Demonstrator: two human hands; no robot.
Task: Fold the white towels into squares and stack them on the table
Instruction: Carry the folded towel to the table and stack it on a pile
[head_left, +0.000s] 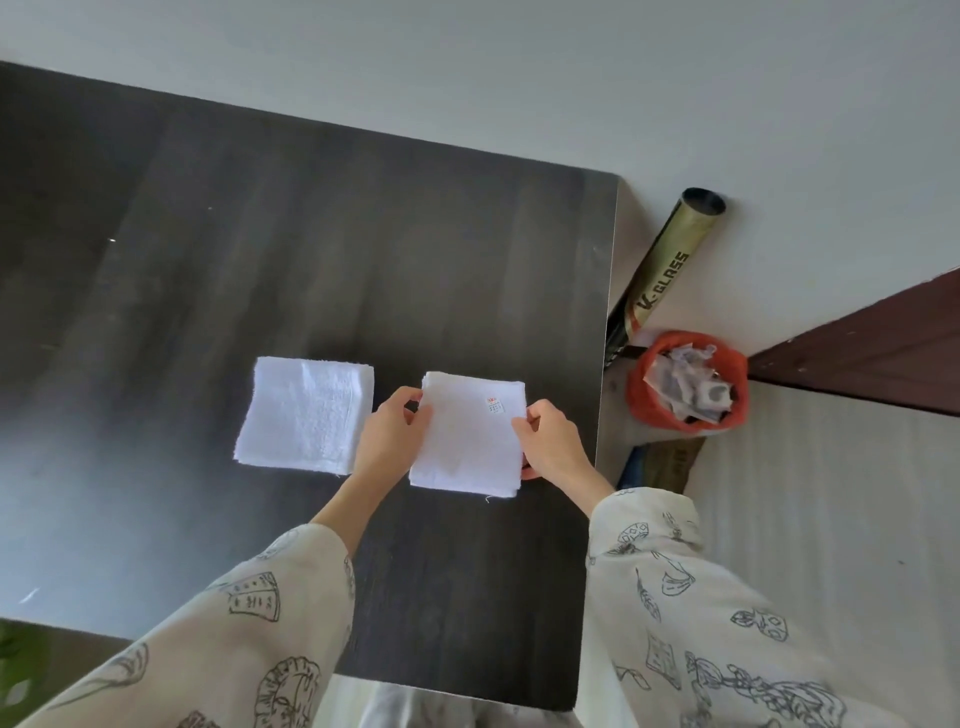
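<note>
Two folded white towels lie on the dark table (260, 234). The left towel (306, 413) sits flat as a square, untouched. The right towel (470, 436) is a folded square with a small label near its far right corner. My left hand (389, 436) pinches its left edge, thumb on top. My right hand (550, 441) pinches its right edge, fingers curled under it. The two towels lie side by side, a narrow gap between them filled by my left hand.
The table's right edge (605, 338) runs close beside my right hand. Past it on the floor stand an orange bin (685, 382) full of scraps and a leaning tube (670, 270) marked K-GLASS. A wall rises behind the table.
</note>
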